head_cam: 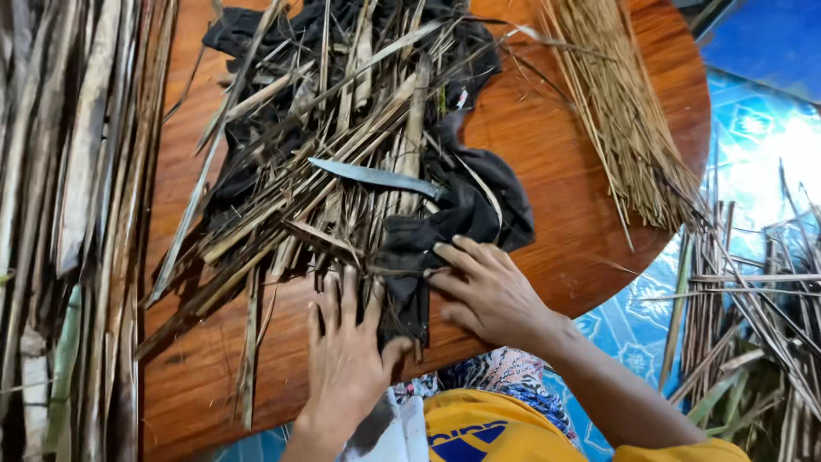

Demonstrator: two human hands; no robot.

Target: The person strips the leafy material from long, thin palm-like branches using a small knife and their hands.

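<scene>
Round wooden table (547, 171): reddish-brown, dark grain streaks. Crumpled cloth (479, 205): black. Heap of dry leaf strips (342, 145): tan and grey-brown. Curved knife blade (376, 177): dull grey. Bundle of thin leaf ribs (624, 120): straw-yellow. Floor mat (753, 145): bright blue, pale floral pattern. Shirt (513, 432): yellow, blue print.

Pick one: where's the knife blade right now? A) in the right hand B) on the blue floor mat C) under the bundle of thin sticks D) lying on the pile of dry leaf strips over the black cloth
D: the knife blade lies loose on the dry leaf strips over the black cloth, above both hands; the left hand and right hand press flat on the cloth's near edge, gripping nothing.
</scene>
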